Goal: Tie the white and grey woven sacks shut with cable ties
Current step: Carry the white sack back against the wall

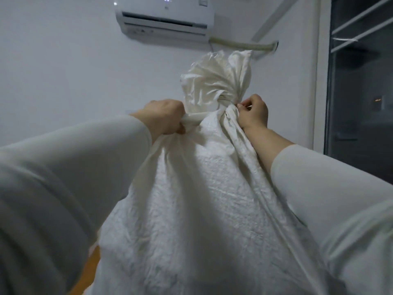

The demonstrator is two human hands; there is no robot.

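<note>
1. A white woven sack (pixel 202 199) is standing upright in the middle of the view, filling the lower centre and reaching up between the person's 2 arms. Its body is looking full and crinkled.
2. The sack's mouth is being gathered into a tight neck (pixel 225 103), and above that neck the loose top (pixel 217 75) is fanning out in a ruffled bunch in front of the wall.
3. The left hand (pixel 163 118) is clenching a fold of sack fabric just left of the neck — the fist is closed around a rolled bit of the cloth and is touching the sack's shoulder.
4. The right hand (pixel 253 112) is pinching at the right side of the neck with fingertips (pixel 241 106) pressed together against the gathered cloth; something thin and pale seems to be sitting in that pinch, but whether it is a cable tie I cannot tell.
5. Both arms are wearing pale long sleeves (pixel 63 177), the right one pushed back from the wrist.
6. Behind the sack, an air conditioner (pixel 164 15) is hanging high on the white wall (pixel 63 71), with a wrapped hose (pixel 244 44) running to the right beneath it.
7. At the right edge a dark glass door (pixel 361 92) is showing — at the bottom left, a sliver of orange-brown floor (pixel 91 271) is peeking out beside the sack.
</note>
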